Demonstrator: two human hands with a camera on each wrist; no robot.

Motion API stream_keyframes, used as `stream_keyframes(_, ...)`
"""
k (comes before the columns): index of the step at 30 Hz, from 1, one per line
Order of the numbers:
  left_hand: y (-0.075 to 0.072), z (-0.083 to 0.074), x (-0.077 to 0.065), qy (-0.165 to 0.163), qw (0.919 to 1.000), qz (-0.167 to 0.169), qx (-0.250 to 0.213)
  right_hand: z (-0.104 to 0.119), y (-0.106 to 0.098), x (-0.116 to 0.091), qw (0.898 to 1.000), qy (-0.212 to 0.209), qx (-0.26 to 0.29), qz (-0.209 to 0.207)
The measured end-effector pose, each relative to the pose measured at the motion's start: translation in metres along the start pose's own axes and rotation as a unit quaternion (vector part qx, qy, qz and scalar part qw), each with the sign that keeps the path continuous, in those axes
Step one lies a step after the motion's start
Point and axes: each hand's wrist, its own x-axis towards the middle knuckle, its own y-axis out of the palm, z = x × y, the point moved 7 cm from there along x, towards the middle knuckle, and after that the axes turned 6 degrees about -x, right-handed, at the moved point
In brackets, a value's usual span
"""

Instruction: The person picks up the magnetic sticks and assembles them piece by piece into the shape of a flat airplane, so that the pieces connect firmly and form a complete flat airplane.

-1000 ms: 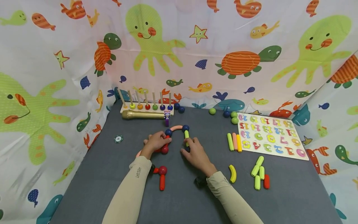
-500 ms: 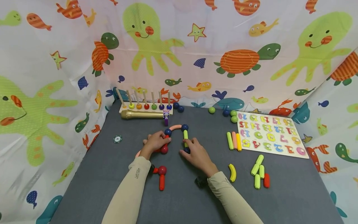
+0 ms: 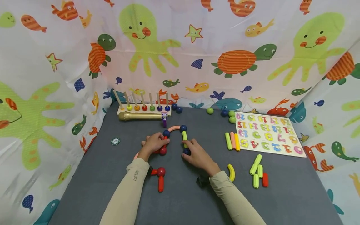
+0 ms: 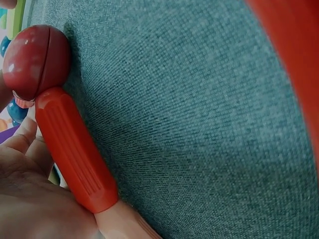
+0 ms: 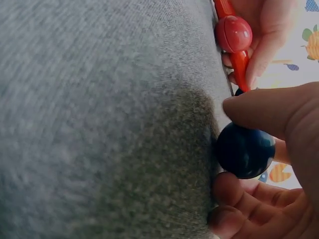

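My left hand (image 3: pixel 153 145) pinches a red rod (image 5: pixel 240 67) running from a dark blue ball (image 3: pixel 166 133) to a red ball (image 4: pixel 37 62). From that red ball another red rod (image 4: pixel 75 149) and a pink piece (image 4: pixel 124 221) trail beneath my palm. A curved pink rod (image 3: pixel 173 128) links the first blue ball to a second blue ball (image 3: pixel 183 128), where a yellow-green rod (image 3: pixel 184 135) begins. At this rod's near end, my right hand (image 3: pixel 201 157) holds another dark blue ball (image 5: pixel 245 149) between thumb and fingers; its index finger reaches the rod.
A red T-shaped piece with a ball (image 3: pixel 161 171) lies nearer me. Rightward are a yellow curved rod (image 3: pixel 231 172), several short rods (image 3: pixel 256 180) and a number board (image 3: pixel 270 131). Behind stand a peg rack (image 3: pixel 144 108) and a gold microphone (image 3: pixel 140 116); a chip (image 3: pixel 115 141) lies left.
The head view has shifted slightly, so the scene sits a little further left. Both hands keep almost the same places on the rods and balls.
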Motion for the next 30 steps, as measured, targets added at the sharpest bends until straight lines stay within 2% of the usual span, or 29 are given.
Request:
stream_keyframes(7,0.004,-0.001,0.000,-0.002,0.9999,0.010,0.000,-0.006,-0.004,-0.008,1.000,-0.001,0.017,0.000)
stream_keyframes(12,0.004,0.004,-0.001,0.018,0.9993,0.029,-0.015,-0.022,-0.033,-0.029,0.999,0.013,0.029,-0.018)
stream_keyframes(16,-0.001,0.008,-0.007,0.056,0.9973,0.033,-0.036,-0.046,-0.071,-0.059,0.998,0.020,0.000,-0.056)
stream_keyframes(22,-0.008,0.014,-0.018,0.111,0.9913,0.030,-0.063,-0.089,-0.121,-0.120,0.992,0.073,-0.062,-0.087)
stream_keyframes(26,-0.010,0.010,-0.027,0.134,0.9888,0.044,-0.050,-0.116,-0.140,-0.160,0.983,0.120,-0.102,-0.093)
stream_keyframes(30,-0.007,0.007,-0.038,0.145,0.9871,0.062,-0.027,-0.137,-0.145,-0.187,0.978,0.142,-0.128,-0.085)
